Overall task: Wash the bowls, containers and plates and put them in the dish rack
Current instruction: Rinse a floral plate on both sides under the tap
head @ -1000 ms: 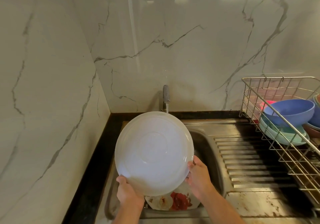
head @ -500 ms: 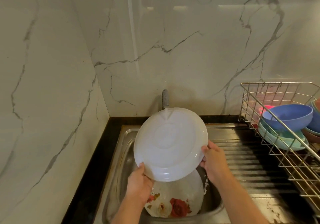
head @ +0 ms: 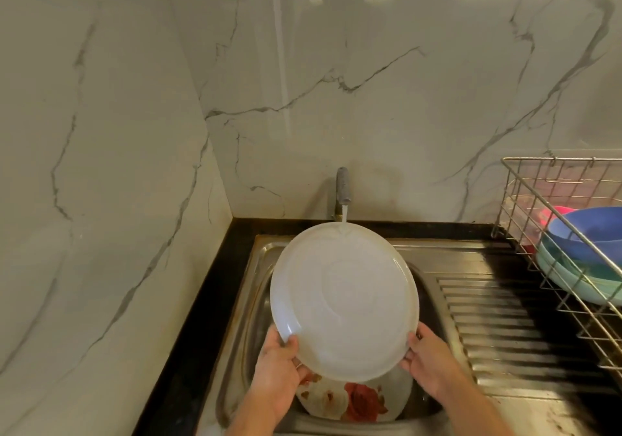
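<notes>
Hands, left (head: 279, 371) and right (head: 429, 363), gripped the white plate (head: 345, 301) under the tap (head: 342, 188), centre frame; wet rims could slip onto the flowered plate (head: 350, 402) below.

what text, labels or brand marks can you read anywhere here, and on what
None: no words, numbers or signs are readable.
The white plate shows only plain moulded rings.
The plate in the sink carries a flower print, no lettering.
The tap and dish rack show no markings.
</notes>
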